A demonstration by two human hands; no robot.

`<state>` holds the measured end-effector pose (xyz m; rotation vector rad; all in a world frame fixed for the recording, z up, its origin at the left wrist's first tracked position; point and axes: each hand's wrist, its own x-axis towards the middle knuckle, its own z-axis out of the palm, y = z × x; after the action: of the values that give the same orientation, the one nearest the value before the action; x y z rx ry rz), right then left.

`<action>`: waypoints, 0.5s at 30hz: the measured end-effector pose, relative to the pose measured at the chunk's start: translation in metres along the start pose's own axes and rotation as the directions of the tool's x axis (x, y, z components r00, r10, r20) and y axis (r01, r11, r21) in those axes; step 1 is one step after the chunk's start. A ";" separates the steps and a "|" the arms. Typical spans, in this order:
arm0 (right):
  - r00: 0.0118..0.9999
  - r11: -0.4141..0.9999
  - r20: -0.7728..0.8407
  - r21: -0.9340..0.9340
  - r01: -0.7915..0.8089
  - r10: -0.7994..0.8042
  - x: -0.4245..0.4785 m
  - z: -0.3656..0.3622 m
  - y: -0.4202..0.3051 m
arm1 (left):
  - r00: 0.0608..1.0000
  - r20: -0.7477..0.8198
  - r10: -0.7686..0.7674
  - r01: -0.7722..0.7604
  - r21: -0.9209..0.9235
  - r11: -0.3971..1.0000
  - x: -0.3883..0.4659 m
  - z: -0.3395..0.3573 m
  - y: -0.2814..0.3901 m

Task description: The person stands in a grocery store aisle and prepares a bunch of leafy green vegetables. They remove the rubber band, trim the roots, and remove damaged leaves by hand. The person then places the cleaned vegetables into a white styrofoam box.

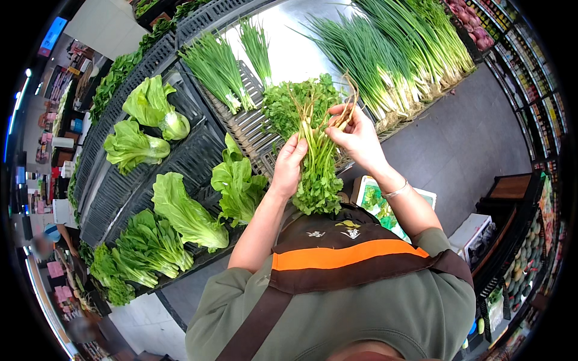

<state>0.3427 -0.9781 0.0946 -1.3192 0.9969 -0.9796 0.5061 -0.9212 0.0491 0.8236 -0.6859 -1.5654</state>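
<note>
My left hand (290, 164) grips a bunch of cilantro (318, 155) by its stems, the roots up and the leaves hanging down towards my apron. The fingers of my right hand (350, 128) pinch brown roots and thin stems (347, 108) at the upper right of that bunch. More cilantro (280, 108) lies just beyond my hands on the slatted display rack (255, 140). Left of it are small bunches of thin green chives or scallions (216, 67). A large row of scallions with white root ends (375, 67) lies to the right.
Leafy lettuce heads (187, 212) and dark leafy greens (151, 243) lie on black crates (167, 153) at the left. Below my right forearm stands a white box (426, 198) with bagged greens. Red onions (472, 25) sit at the upper right. Another person (58, 234) is at the far left.
</note>
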 end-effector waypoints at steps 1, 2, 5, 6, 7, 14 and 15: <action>1.000 1.000 -0.010 0.021 -0.005 0.005 0.000 0.000 0.000 | 1.000 -0.002 -0.001 0.001 0.001 1.000 -0.001 0.002 0.002; 1.000 0.999 -0.019 0.042 -0.009 0.010 0.000 0.001 0.000 | 1.000 -0.004 -0.002 0.002 0.002 1.000 -0.001 0.004 0.004; 0.999 0.994 -0.039 0.107 -0.009 0.013 0.000 0.003 0.001 | 1.000 0.008 0.002 -0.002 0.017 1.000 -0.003 0.008 0.007; 0.999 0.991 -0.044 0.130 -0.006 0.012 0.000 0.004 0.002 | 1.000 0.015 0.006 -0.006 0.024 1.000 -0.003 0.008 0.007; 0.999 0.991 -0.052 0.131 -0.001 0.008 0.000 0.004 0.002 | 0.999 0.005 0.032 -0.033 0.096 0.995 -0.003 0.008 0.005; 0.999 0.994 -0.037 0.113 -0.012 0.017 -0.002 0.004 0.000 | 0.997 -0.054 0.058 -0.050 0.153 0.987 0.000 0.007 0.001; 0.999 0.994 -0.020 0.102 -0.030 0.032 -0.002 0.004 -0.001 | 0.998 -0.054 0.045 -0.037 0.128 0.991 -0.001 0.008 0.002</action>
<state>0.3459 -0.9748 0.0961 -1.2079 0.9678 -1.0099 0.5009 -0.9208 0.0549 0.9392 -0.7622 -1.4673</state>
